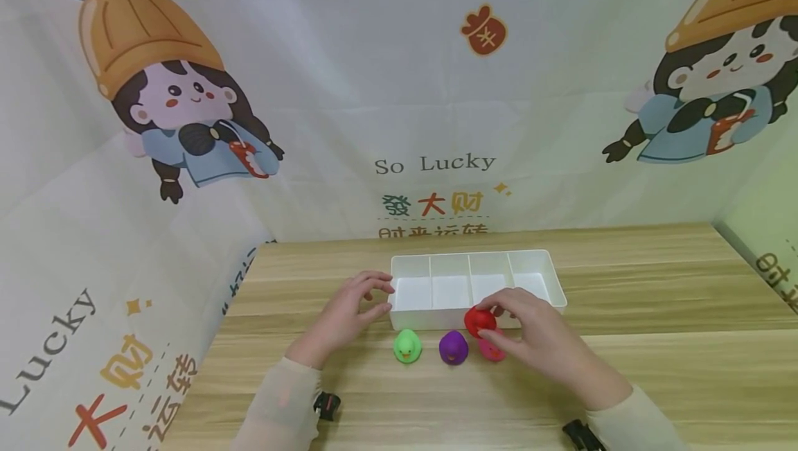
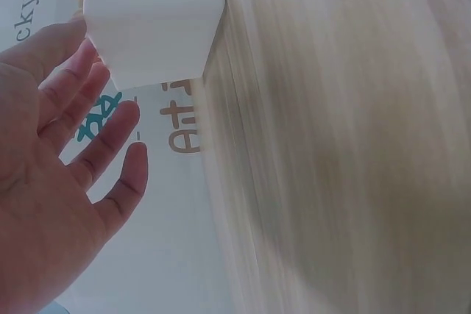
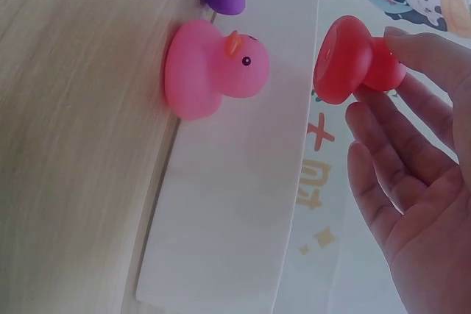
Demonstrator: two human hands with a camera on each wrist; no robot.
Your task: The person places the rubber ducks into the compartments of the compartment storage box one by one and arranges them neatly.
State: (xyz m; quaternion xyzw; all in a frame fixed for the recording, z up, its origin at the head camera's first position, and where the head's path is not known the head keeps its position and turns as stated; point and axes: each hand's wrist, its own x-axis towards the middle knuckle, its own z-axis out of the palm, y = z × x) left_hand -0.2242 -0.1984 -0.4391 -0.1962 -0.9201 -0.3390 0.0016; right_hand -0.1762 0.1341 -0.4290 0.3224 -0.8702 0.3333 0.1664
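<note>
1. From far away, I see my left grip [image 1: 349, 312], a bare hand, at the left end of the white box [image 1: 424, 320]. It is wide, with the fingers spread, and the thumb seems to touch a corner. I think it is there so the box does not slide.
2. The box sits longways on the counter [image 1: 673, 285], so I guess all four parts are easy to reach.
3. The green duck [image 1: 407, 346] stands in front of the box, a bit apart, with room around it for picking up.
4. The purple duck [image 1: 453, 348] comes next, upright (its flat bottom must stop it rolling).
5. The red duck [image 1: 480, 323] is up in the air by the box's front edge, bottom down. Holding it by the head likely leaves the bottom free.
6. The pink duck [image 1: 492, 348] stands close by the purple one, partly hidden from the head camera.
7. My right grip [image 1: 533, 330] is narrow, pinching the red duck's head between thumb and fingers. The lower fingers curve loosely below.
</note>
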